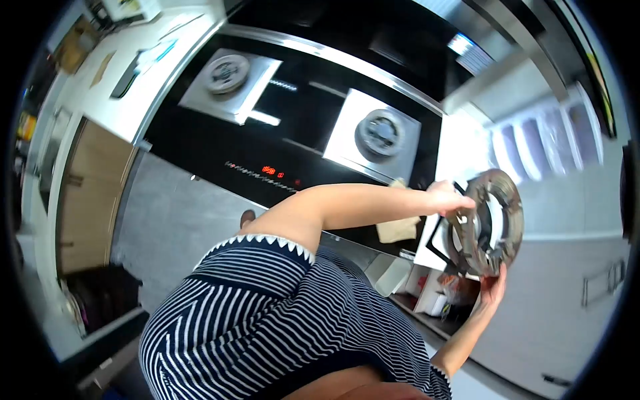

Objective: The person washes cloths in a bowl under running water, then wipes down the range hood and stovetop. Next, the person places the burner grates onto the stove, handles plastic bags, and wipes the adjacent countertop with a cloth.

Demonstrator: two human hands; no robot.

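Note:
My left hand (451, 199) reaches across to the right and grips the upper left edge of a round, brownish metal stove pan support (513, 217). My right hand (493, 288) grips the lower edge of the same ring from below. The ring is held tilted, with black prongs standing out on its left side, over the counter right of the cooktop. Close to my left forearm, a beige cloth (398, 231) lies at the cooktop's front right corner. Two bare burners, a left one (227, 73) and a right one (382, 133), sit on the black glass cooktop (297, 120).
An open cabinet (437, 327) with items inside lies below my hands. A grey door panel (567, 300) with handles stands at the right. At the left, a white counter (123, 60) holds a dark-handled tool (127, 81). Red digits (272, 171) glow on the cooktop.

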